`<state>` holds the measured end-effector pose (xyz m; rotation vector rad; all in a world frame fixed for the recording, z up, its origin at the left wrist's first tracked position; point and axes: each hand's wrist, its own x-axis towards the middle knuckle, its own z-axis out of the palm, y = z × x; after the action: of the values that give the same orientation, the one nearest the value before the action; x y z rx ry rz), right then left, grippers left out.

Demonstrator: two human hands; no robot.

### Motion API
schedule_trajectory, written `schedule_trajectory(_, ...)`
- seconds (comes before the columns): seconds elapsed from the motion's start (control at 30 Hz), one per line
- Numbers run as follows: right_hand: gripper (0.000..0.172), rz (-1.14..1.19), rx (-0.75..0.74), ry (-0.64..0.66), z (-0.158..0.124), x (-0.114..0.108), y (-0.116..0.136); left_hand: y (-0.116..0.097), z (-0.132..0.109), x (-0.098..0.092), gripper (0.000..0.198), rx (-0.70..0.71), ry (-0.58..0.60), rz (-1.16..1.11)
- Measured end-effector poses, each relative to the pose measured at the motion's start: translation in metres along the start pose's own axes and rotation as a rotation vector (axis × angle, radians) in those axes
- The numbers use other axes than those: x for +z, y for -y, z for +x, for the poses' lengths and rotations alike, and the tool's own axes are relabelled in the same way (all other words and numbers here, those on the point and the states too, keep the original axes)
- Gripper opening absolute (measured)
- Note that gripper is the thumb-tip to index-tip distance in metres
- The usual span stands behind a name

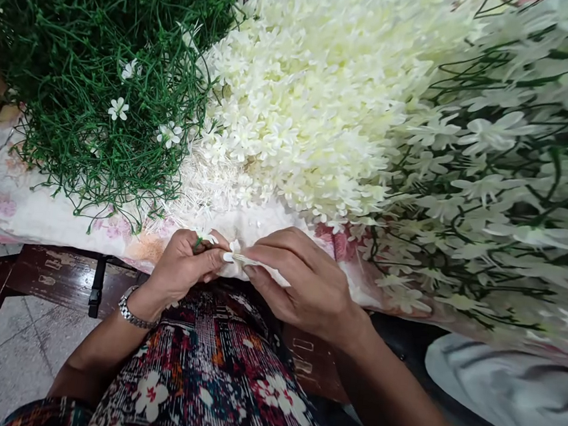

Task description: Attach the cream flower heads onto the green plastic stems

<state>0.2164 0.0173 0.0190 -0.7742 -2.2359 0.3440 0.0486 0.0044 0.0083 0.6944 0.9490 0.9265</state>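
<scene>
Close in front of my body, both hands meet over the near edge of the cloth. My left hand point(183, 267), with a metal watch on its wrist, is closed with thumb and fingers pinched on a green artificial flower stem point(198, 241). A white flower point(206, 237) shows at that stem, above the fingers. Between the two hands is a small white artificial blossom point(233, 250), touching the left fingertips. My right hand point(302, 282) is closed in a pinch at pale thin strands point(243, 259) beside this blossom. The fingers partly hide how these pieces join.
A heap of green artificial stems point(103, 55) lies at the left, with several white flowers on it. Loose white blossoms point(320, 96) fill the middle, behind thin white strands point(211, 179). Flowered stems point(494, 166) spread at the right. Floral cloth point(97, 222) lies underneath.
</scene>
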Motion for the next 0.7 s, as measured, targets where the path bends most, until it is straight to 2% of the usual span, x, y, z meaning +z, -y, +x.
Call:
schedule_trajectory(0.23,0.017,0.156,0.162,-0.008,0.001,-0.002,0.008,0.007,-0.004,-0.001,0.022,0.09,-0.084,0.021)
schedule_trajectory(0.33,0.014,0.164,0.2,-0.009,0.001,0.0,0.009,0.01,-0.004,-0.002,0.014,0.21,-0.074,0.095)
schedule_trajectory(0.43,0.015,0.134,0.179,-0.03,0.002,0.002,0.009,0.011,-0.003,-0.004,0.008,0.301,-0.056,0.161)
schedule_trajectory(0.57,0.017,0.037,0.111,-0.061,0.002,0.004,0.009,0.012,-0.002,-0.004,0.005,0.333,-0.072,0.196)
schedule_trajectory(0.7,0.014,-0.027,0.089,-0.034,0.003,0.005,0.009,0.014,-0.001,-0.001,0.004,0.411,-0.093,0.227)
